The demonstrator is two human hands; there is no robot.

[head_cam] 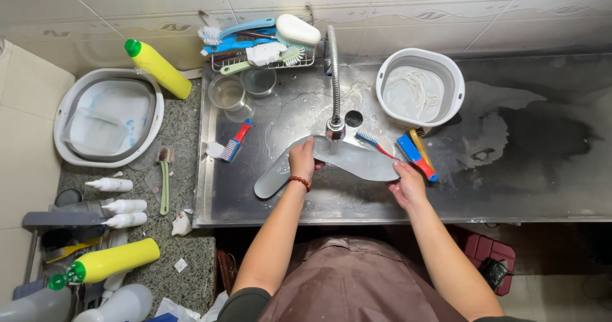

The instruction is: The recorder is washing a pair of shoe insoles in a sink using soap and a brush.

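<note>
Two grey shoe insoles (357,159) lie across the steel sink top under the flexible metal faucet (334,86), whose water runs onto them. My left hand (302,159) presses on the insoles' middle, right under the spout. At their right end, my right hand (407,185) grips them. Just past that hand lie a red and blue brush (376,143) and a blue, red and yellow brush (417,156).
A white basin (382,86) of water stands at the back right. A wire rack (261,48) holds several brushes. Two glass cups (228,93) sit below it, and another brush (236,142) lies left. Yellow bottles (159,70), a white tub (64,131) and small white bottles (115,185) fill the left counter.
</note>
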